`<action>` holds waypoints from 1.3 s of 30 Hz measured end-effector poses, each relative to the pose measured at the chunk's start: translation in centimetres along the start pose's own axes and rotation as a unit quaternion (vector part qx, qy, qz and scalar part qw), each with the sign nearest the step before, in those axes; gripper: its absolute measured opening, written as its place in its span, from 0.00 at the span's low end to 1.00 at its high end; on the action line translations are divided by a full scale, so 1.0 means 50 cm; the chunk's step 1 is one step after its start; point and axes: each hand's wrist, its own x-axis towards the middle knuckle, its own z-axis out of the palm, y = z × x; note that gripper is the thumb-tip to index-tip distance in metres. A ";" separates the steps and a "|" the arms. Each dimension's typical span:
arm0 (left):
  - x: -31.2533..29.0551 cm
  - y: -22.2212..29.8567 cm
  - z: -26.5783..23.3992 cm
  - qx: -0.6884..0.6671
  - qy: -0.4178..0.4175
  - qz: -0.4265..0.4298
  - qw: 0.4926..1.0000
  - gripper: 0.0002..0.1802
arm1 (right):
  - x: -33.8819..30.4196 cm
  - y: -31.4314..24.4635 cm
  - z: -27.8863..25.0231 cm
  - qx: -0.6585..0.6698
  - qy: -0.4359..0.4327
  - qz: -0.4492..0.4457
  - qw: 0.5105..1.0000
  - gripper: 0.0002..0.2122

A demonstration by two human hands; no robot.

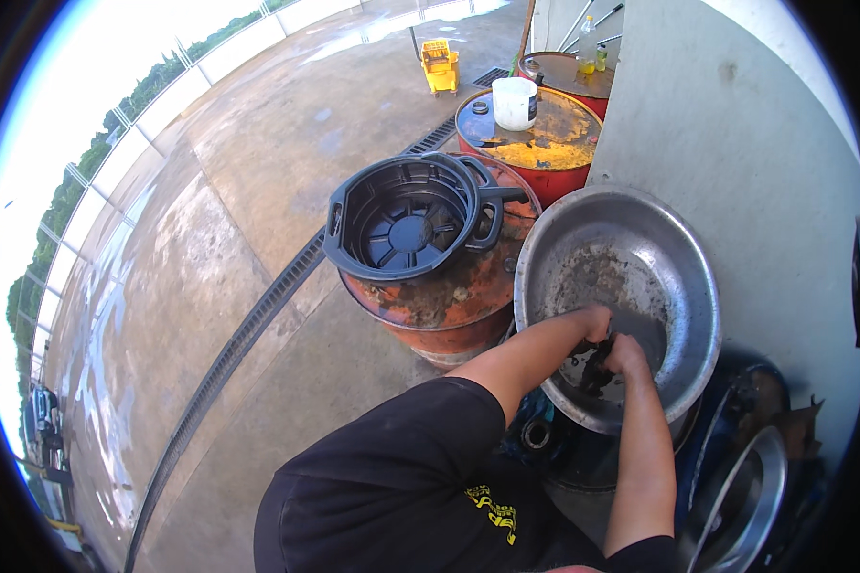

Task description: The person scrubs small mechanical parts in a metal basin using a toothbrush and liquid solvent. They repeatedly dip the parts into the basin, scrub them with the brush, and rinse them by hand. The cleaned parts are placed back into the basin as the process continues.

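Both hands are inside a wide round metal basin point(686, 286), low down near its wall closest to me. My left hand point(597, 323) is closed, its fingers curled downward. Just to the right, my right hand point(628, 355) is also closed, knuckles up. Between and below them is a black, wet-looking thing point(594, 374); its kind is hard to make out, and the fingers partly hide it. Murky grey liquid and dirt point(607, 277) cover the basin's bottom. The basin rests on a dark blue drum point(573, 449).
Left of the basin, a black plastic drain pan point(339, 222) sits on a rusty red drum point(430, 325). Behind stands another drum point(545, 153) carrying a white tub point(515, 103). A wall point(774, 172) borders the right. A yellow mop bucket point(440, 67) and a floor drain grate point(229, 372) lie beyond.
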 end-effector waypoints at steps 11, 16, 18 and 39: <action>-0.056 0.031 -0.023 0.076 -0.024 -0.012 0.997 0.36 | -0.007 0.008 0.001 0.025 -0.003 0.008 1.000 0.32; -0.048 0.038 -0.016 0.049 0.005 -0.004 0.999 0.29 | -0.015 0.006 0.002 0.020 0.007 0.003 1.000 0.31; -0.025 0.033 -0.003 0.074 -0.009 -0.007 0.997 0.24 | -0.014 0.010 0.007 0.028 0.014 0.009 0.999 0.31; -0.008 0.023 0.020 0.061 -0.047 -0.032 0.996 0.17 | -0.011 0.023 0.023 0.061 0.028 0.006 0.998 0.30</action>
